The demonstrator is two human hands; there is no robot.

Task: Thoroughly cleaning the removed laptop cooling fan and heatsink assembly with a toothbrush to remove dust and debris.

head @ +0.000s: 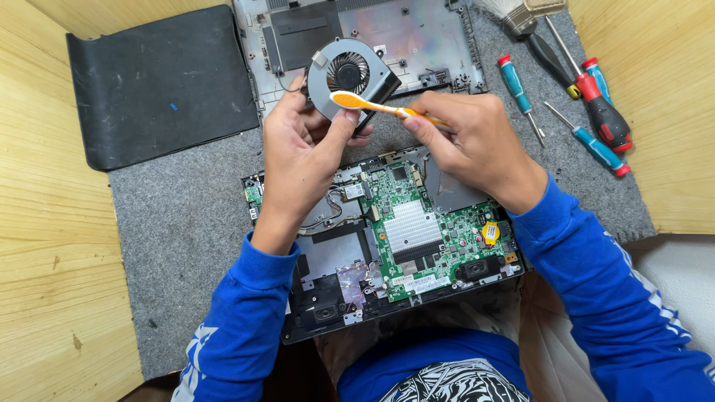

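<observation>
My left hand grips a round laptop cooling fan in a grey metal housing, held above the mat. My right hand holds an orange toothbrush, whose white-bristled head rests against the lower edge of the fan. Below both hands lies an opened laptop base with a green circuit board and a silver heatsink exposed. Both arms wear blue sleeves.
A grey felt mat covers the wooden table. A dark rubber pad lies at the top left, a laptop bottom cover at the top centre. Several screwdrivers and a paintbrush lie at the top right.
</observation>
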